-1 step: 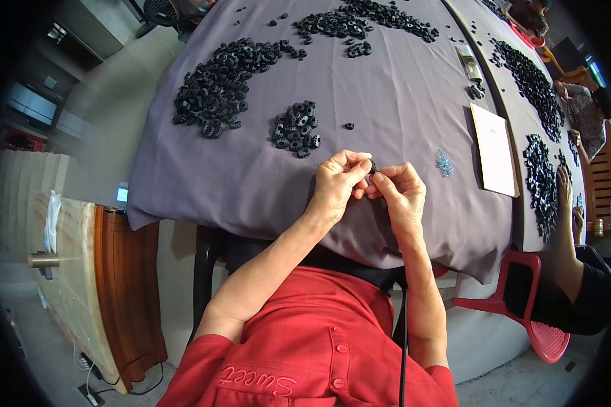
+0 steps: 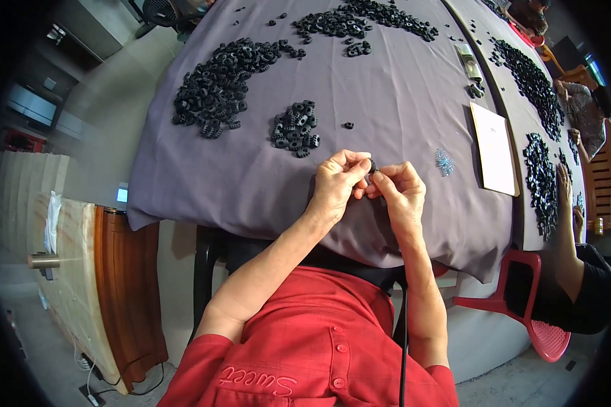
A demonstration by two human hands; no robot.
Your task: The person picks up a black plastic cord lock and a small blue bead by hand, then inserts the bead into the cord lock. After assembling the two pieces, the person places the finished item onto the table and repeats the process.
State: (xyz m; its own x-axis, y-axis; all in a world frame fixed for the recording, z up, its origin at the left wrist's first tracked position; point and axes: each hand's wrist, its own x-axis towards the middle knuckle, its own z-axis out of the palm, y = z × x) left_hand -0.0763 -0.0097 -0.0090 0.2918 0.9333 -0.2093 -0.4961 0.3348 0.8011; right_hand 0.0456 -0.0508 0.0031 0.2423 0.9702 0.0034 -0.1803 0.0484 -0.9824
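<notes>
Both my hands meet over the near part of the cloth-covered table. Between the fingertips of my left hand [image 2: 339, 178] is a small black piece [image 2: 373, 167], mostly hidden by the fingers. My right hand [image 2: 402, 192] pinches the same piece from the other side. Beyond my left hand lies a small heap of black ridged, curved pieces [image 2: 295, 127], with one loose black piece [image 2: 348, 125] beside it. To the right of my right hand is a little patch of tiny light-blue beads or stones [image 2: 444, 163].
A larger black heap [image 2: 214, 85] lies at the left, with more heaps [image 2: 332, 25] farther back. A pale flat board [image 2: 494, 149] and a small packet [image 2: 468, 62] lie at the right. At the adjoining table, other people work beside black heaps [image 2: 540, 176]. A red chair [image 2: 533, 292] stands nearby.
</notes>
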